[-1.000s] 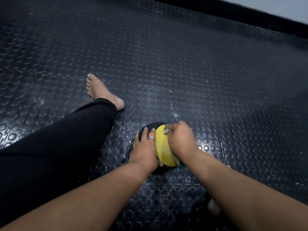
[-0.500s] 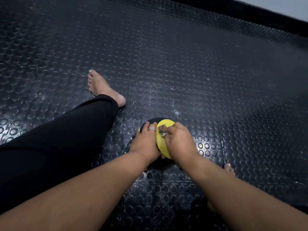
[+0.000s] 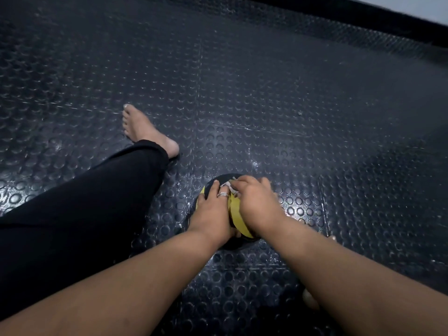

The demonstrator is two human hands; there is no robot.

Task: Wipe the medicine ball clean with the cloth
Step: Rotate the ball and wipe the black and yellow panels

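The black and yellow medicine ball (image 3: 234, 215) sits on the studded rubber floor (image 3: 278, 105), near its middle, between the two hands. The left hand (image 3: 211, 214) lies spread over the ball's left side, fingers fairly straight and pressing, a ring (image 3: 223, 194) on one. The right hand (image 3: 257, 202) covers the top right, its curled fingers bunching the pale cloth (image 3: 230, 186) against the ball's far upper surface.

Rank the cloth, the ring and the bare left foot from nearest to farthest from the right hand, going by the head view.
From the right hand:
1. Cloth, under its fingertips on the medicine ball.
2. Ring, on the left hand just beside.
3. Bare foot, far off up-left on the floor.
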